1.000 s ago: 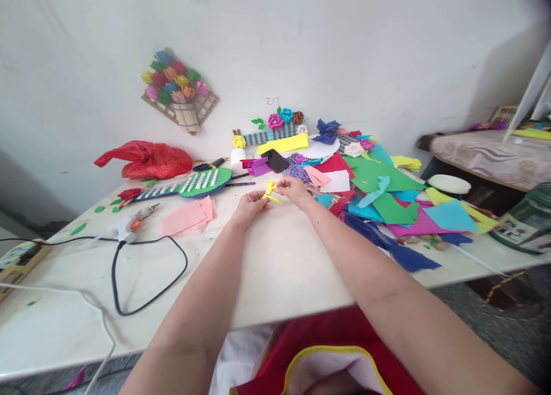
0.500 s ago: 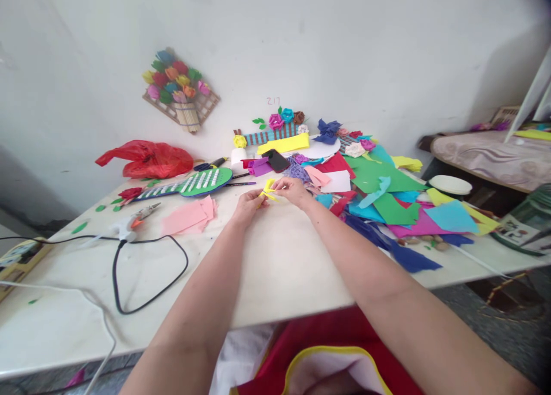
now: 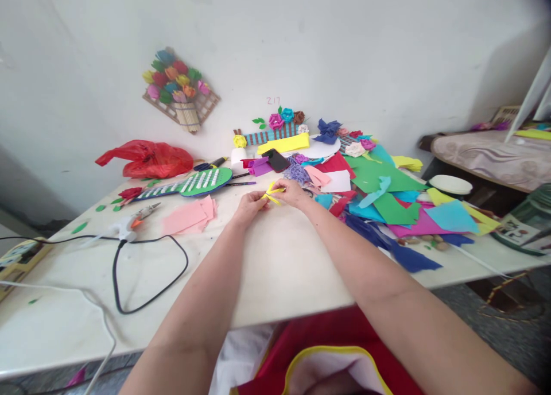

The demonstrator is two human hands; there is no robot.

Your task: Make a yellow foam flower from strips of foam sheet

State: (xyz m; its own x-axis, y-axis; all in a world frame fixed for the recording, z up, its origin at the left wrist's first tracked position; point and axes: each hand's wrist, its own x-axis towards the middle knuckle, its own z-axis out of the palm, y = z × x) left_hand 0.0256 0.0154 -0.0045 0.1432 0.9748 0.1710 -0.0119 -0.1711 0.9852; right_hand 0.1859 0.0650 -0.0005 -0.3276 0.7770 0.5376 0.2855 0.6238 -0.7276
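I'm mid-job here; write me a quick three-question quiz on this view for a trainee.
1. What colour is the piece in the left hand, by the right hand's fingers: A blue, B yellow, C red?
2. True or false: in the picture, the glue gun lies left of the pink paper.
3. What hangs on the wall above the red bag?

Key: 1 B; 2 true; 3 a flower bouquet.

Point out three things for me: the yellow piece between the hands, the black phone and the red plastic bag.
Yellow piece [image 3: 269,194]: head view, middle of its visible strips.
Black phone [image 3: 276,161]: head view, middle of its dark face.
Red plastic bag [image 3: 155,161]: head view, its crumpled body.
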